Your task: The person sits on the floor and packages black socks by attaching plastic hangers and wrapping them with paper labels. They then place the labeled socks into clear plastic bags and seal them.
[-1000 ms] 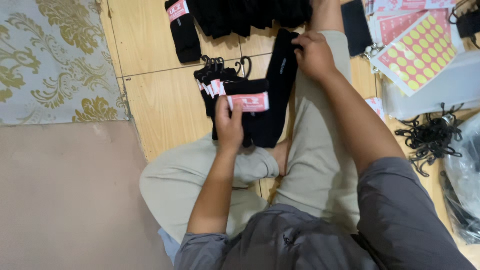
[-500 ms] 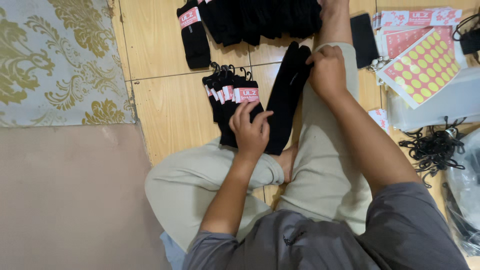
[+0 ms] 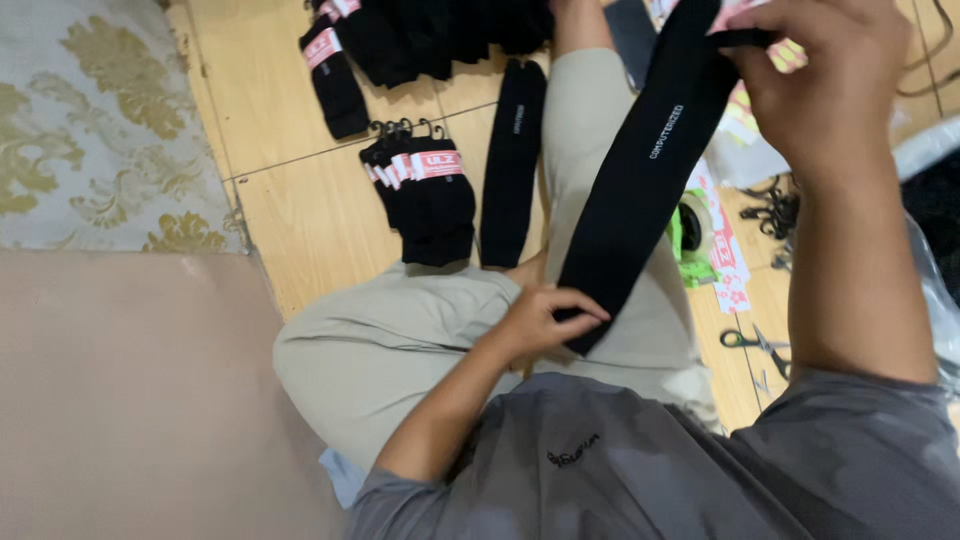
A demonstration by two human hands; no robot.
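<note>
You hold one long black sock (image 3: 640, 180) stretched on a slant across your lap, from about one o'clock down towards six; your right hand (image 3: 825, 90) grips its upper end with the fingers curled round it, close to the camera at the top right; your left hand (image 3: 545, 320) pinches its lower tip between thumb and fingers, just above your grey shirt (image 3: 640, 470). The sock is flat, plain black and smooth, with a small line of white lettering across it about a third of the way down; it looks taut between the two hands and hangs clear of your beige trousers (image 3: 400, 340).

At eleven o'clock from your left hand a fanned bundle of black socks (image 3: 430, 200) lies on the wooden floor (image 3: 300, 210), each with a small hook and a pink and white label at the top; just to its right, at twelve o'clock, a single black sock (image 3: 510, 170) lies straight beside your leg; a further heap of black socks (image 3: 420, 35) sits at the top edge. At three o'clock a green tape roll (image 3: 690, 230) shows behind the held sock; lower, at about four o'clock, scissors (image 3: 755, 345) lie on the floor. A patterned rug (image 3: 90, 120) fills the ten o'clock corner.
</note>
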